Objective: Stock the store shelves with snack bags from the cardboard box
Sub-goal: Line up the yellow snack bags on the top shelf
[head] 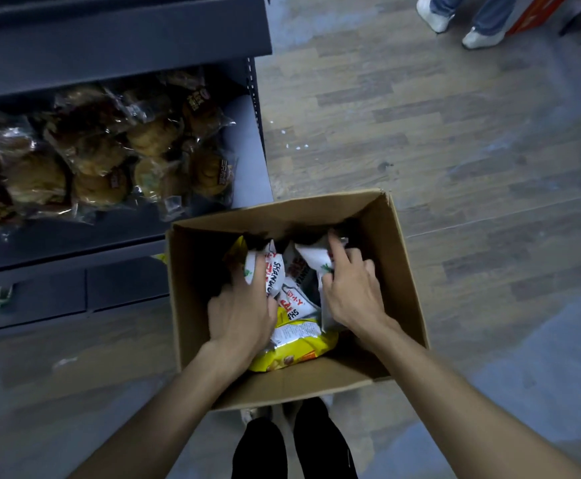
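Both forearms reach down into the cardboard box, where the snack bags lie. My left hand grips white bags; my right hand pinches another bag. I'd lift straight up, clearing the walls, then turn toward the shelf.

Bare forearms, apparently black trousers.

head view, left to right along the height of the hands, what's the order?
Dark shelf base → left wall of the cardboard box → left hand gripping a white snack bag → right hand gripping another white bag → bare wood floor.
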Available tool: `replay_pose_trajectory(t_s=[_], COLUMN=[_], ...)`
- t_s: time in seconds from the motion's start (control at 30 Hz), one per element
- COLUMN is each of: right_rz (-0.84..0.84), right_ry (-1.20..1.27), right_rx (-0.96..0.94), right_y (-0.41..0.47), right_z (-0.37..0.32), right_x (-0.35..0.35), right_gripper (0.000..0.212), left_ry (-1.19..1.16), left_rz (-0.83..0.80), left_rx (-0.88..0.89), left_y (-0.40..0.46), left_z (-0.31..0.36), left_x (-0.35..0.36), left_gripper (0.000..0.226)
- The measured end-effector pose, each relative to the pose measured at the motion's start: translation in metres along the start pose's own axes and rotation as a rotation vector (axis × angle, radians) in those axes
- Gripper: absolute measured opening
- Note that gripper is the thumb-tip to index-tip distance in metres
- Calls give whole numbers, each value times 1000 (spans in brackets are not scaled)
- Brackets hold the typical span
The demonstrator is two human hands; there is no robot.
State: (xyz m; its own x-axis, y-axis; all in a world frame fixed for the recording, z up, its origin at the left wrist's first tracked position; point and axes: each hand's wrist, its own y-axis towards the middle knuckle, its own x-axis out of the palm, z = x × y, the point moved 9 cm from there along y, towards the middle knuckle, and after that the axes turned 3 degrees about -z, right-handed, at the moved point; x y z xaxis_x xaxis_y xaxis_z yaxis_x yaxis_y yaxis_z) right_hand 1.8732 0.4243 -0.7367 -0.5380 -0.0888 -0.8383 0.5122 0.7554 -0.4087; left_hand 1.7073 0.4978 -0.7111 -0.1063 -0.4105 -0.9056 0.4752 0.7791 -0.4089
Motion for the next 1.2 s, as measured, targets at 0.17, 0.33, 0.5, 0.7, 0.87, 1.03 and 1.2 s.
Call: replay_pose_trajectory(t_s=[0.17,0.33,0.5,0.7,0.87,1.03,1.2], right_rz=[-302,-328,-340,-133,-45,42,112], right_ry=[-4,-84,-121,-28,-59,-44,25], right_rx=[78,81,89,39,27,-50,-119], right_y=[4,6,13,5,-27,-68,-114], right_z=[25,28,28,9,-8,-40,-76], right_x=[68,83,81,38,-23,-85,-143], right_gripper=[65,67,62,52,48,51,49], left_ry=[-238,-331,-272,-450,-439,-524,-596], left_rz=[-83,-33,-160,-303,-279,-180,-39], left_rx=[-119,-107,-112,-50,-85,-102,-32], left_y=[5,18,34,32,-7,-43,-87], left_z=[-8,-11,-11,-17,-18,-10,-10], left_x=[54,73,77,53,-1,-70,-142], left_gripper=[71,72,70,64,69,63,64])
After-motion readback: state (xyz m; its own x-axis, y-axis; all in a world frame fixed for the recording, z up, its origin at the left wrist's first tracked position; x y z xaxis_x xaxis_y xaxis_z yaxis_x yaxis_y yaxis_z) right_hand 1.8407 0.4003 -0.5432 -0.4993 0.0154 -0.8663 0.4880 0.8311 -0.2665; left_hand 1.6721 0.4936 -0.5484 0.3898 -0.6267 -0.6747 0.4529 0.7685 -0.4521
